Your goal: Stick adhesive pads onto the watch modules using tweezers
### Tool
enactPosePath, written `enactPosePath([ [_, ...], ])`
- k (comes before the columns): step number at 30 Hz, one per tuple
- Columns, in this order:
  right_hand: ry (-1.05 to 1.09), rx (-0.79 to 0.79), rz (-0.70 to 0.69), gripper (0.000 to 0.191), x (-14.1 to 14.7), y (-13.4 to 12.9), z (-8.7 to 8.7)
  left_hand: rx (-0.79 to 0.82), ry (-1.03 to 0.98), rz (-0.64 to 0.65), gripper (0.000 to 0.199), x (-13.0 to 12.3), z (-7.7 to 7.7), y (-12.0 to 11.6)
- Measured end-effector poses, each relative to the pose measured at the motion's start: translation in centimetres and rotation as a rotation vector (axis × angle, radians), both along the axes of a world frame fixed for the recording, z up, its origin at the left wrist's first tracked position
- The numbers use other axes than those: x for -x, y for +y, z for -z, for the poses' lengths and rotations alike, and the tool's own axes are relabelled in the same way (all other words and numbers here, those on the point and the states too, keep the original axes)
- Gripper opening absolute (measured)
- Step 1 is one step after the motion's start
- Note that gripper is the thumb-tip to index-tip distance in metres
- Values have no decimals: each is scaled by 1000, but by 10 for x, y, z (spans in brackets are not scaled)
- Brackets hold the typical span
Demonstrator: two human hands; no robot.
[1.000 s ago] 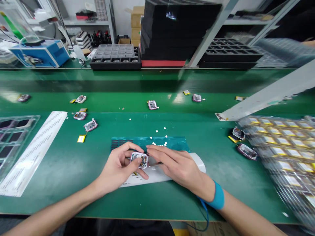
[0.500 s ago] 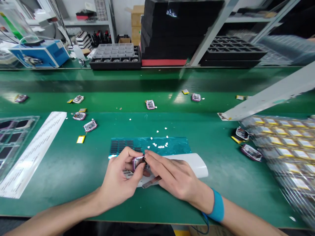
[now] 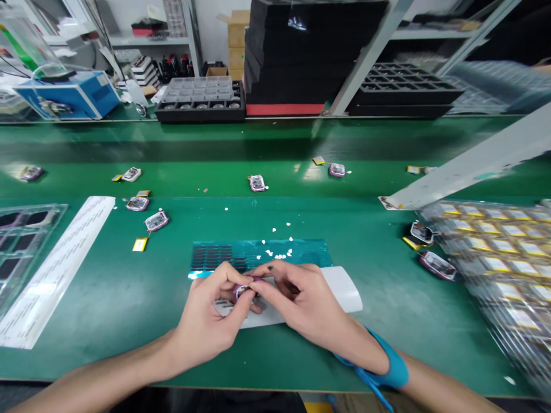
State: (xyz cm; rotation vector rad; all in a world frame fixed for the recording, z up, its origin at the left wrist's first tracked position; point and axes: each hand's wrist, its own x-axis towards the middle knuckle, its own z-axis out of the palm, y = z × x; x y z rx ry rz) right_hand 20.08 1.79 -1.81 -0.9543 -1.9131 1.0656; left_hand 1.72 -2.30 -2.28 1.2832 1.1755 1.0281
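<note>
I have the small purple-rimmed module (image 3: 243,291) pinched between both hands, low and near the middle of the green bench (image 3: 107,298), just above the white sheet (image 3: 344,289) that lies under my fingers. My left hand (image 3: 210,321) closes on it from the left, thumb along its near edge and fingers curled over the far side, so only a sliver of its pale face and purple rim shows between them. My right hand (image 3: 301,304) meets it from the right, fingertips bunched against the module's right edge and top; I cannot tell whether those fingers also hold a small tool, since the knuckles hide that spot. The module sits right at the point where the two sets of fingertips touch, tilted rather than flat, lifted a little off the sheet. Just beyond my hands lies the teal film strip (image 3: 262,254) with rows of dark squares and a scatter of white scraps (image 3: 278,252) on it. A blue wrist strap (image 3: 394,373) circles my right wrist. Further modules (image 3: 156,221) lie loose to the left, and a clear tray of yellow cells (image 3: 495,252) stands well off to the right.
</note>
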Motion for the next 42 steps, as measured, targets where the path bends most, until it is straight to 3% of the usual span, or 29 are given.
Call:
enactPosePath([
  [4, 87, 228, -53, 30, -1, 2, 0, -106, 49, 47, 8, 3, -3, -2],
  [9, 145, 296, -71, 33, -3, 0, 2, -192, 114, 43, 10, 5, -8, 2],
  [11, 129, 275, -57, 34, -3, 1, 2, -141, 66, 58, 10, 3, -10, 4],
  [16, 63, 185, -39, 47, -4, 6, 1, 166, -166, 62, 19, 1, -13, 7],
  [20, 94, 294, -64, 30, -1, 1, 0, 129, -135, 49, 20, 2, -15, 6],
  [25, 177, 396, -68, 32, -1, 2, 0, 122, -121, 66, 17, 1, -14, 7],
  [27, 162, 381, -90, 34, -3, 6, 1, 178, -161, 63, 21, 1, -13, 7],
  [31, 62, 204, -44, 48, -5, 7, 0, 283, -269, 75, 31, 3, -13, 8],
  [36, 52, 194, -46, 30, -3, 1, -4, 276, -298, 82, 33, 8, -16, 8],
  [42, 43, 126, -34, 24, -4, 2, -4, 265, -257, 85, 27, 9, -17, 9],
])
